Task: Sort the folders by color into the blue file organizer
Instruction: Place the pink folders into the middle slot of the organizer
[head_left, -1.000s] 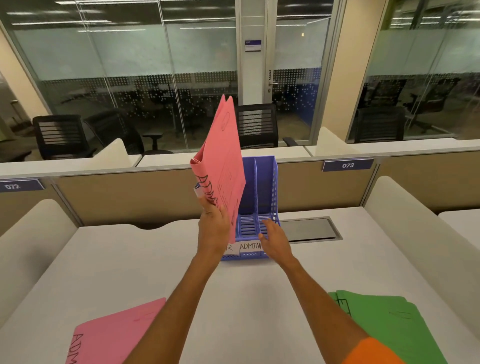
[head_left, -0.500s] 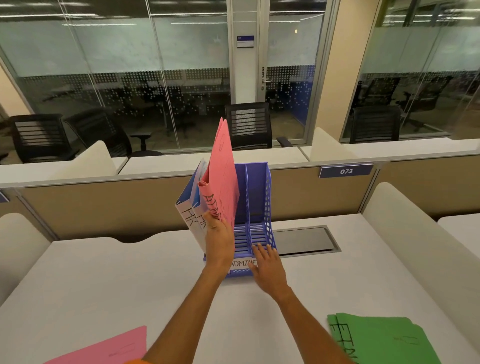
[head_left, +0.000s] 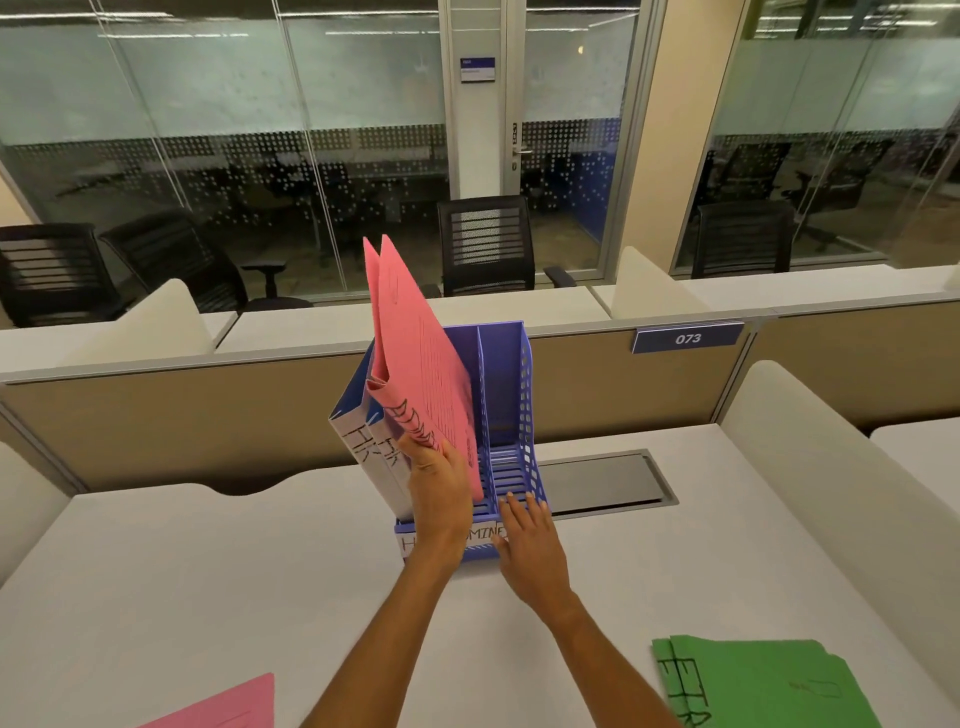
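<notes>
A blue file organizer (head_left: 508, 395) stands at the back middle of the white desk, with paper labels on its front lip. Two blue-and-white folders (head_left: 363, 441) marked HR lean in its left slot. My left hand (head_left: 440, 493) grips the lower edge of a pink folder (head_left: 415, 364) marked ADMIN, which stands tilted in the middle slot. My right hand (head_left: 527, 540) rests flat, fingers apart, on the organizer's front right edge. The right slot holds nothing.
Another pink folder (head_left: 223, 706) lies at the desk's near left edge. Green folders (head_left: 758, 680) lie at the near right. A grey cable hatch (head_left: 602, 480) sits behind the organizer. Padded dividers (head_left: 831, 467) flank the desk.
My left hand has lowered the pink folder from above the organizer down into the middle slot. My right hand stayed on the organizer's front edge.
</notes>
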